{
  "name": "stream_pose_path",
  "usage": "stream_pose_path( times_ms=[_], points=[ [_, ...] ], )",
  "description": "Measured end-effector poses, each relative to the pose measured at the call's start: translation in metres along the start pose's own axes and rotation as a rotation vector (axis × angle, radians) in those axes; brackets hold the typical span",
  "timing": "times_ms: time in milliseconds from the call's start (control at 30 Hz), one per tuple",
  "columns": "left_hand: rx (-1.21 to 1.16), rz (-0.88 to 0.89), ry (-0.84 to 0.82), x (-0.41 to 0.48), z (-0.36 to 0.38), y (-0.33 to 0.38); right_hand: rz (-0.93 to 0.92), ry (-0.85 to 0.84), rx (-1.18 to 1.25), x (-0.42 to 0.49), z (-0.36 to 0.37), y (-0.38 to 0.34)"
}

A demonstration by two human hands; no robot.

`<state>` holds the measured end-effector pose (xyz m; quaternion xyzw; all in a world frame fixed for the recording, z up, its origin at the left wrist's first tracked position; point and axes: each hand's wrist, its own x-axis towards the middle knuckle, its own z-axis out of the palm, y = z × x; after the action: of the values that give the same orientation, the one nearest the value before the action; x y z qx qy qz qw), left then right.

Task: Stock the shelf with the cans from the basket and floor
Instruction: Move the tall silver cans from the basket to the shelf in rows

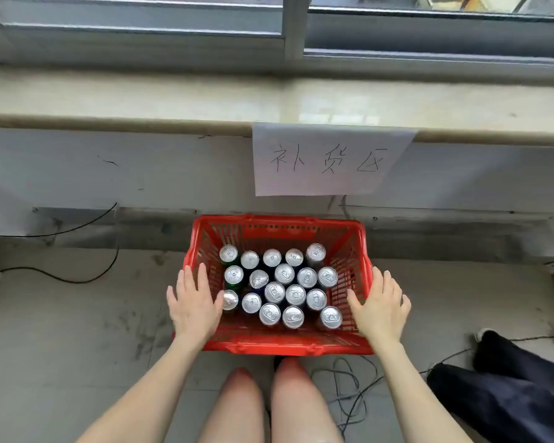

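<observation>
Red plastic lattice basket [279, 218] stands on the grey floor [77, 314], filled with upright silver-topped metal cans [296, 294]. Left hand [194, 303] lies over its left edge, right hand [379, 310] over its right edge. Both are released, fingers straight, grasping nothing.

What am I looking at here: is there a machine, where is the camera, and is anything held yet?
No machine here: a person works with two bare hands. The one picture comes from a camera worn on the person's head, looking forward and down. On the floor stands a red basket holding many upright cans, seen by their silver tops. The left hand is spread at the basket's left rim, the right hand at its right rim; both are open and hold nothing. Whether they touch the basket I cannot tell. Behind hangs a handwritten paper sign.
</observation>
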<state>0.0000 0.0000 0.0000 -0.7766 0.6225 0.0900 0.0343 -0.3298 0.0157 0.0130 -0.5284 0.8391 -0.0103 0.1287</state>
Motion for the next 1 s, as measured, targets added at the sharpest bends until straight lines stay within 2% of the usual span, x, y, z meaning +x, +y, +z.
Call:
stream_pose_path(
  times_ms=[233,400,567,1000],
  points=[
    [0.007,-0.136,-0.086,0.025,0.027,-0.017,0.058,-0.046,0.053,0.032,0.042,0.016],
    [-0.124,-0.211,-0.084,0.036,0.034,-0.023,0.173,-0.097,0.235,0.043,0.068,0.024],
    [-0.208,-0.284,-0.077,0.049,0.050,-0.045,0.212,-0.067,0.421,0.051,0.080,0.036],
    [-0.329,-0.246,-0.118,0.074,0.065,-0.071,0.242,-0.042,0.514,0.075,0.080,0.040]
  ],
)
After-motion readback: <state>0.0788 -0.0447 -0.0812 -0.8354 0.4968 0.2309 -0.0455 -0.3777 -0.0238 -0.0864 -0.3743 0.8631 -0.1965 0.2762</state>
